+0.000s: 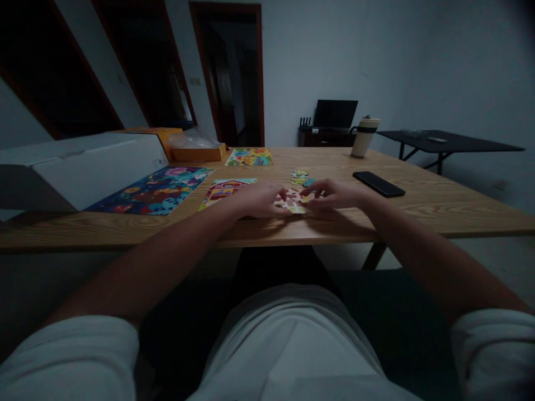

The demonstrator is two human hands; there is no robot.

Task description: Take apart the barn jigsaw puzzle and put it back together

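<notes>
My left hand (265,200) rests at the near table edge, thumb and curled fingers closed at the left side of a small patch of red, white and yellow jigsaw puzzle pieces (293,199). From the other side, my right hand (334,194) has its bent fingers and thumb on pieces at the patch's right edge. The fingers partly hide those pieces. Just beyond lie several loose puzzle pieces (299,177), green and yellow, with a teal piece (308,182) close to my right fingertips. A red and yellow picture sheet (225,188) is partly covered by my left hand.
On the wooden table (443,209), a black phone (378,184) lies to the right and a cream tumbler (365,136) stands behind it. At left are a white box (100,167), a dark blue picture (154,189) and an orange box (198,152). Another colourful picture (249,156) lies at the back.
</notes>
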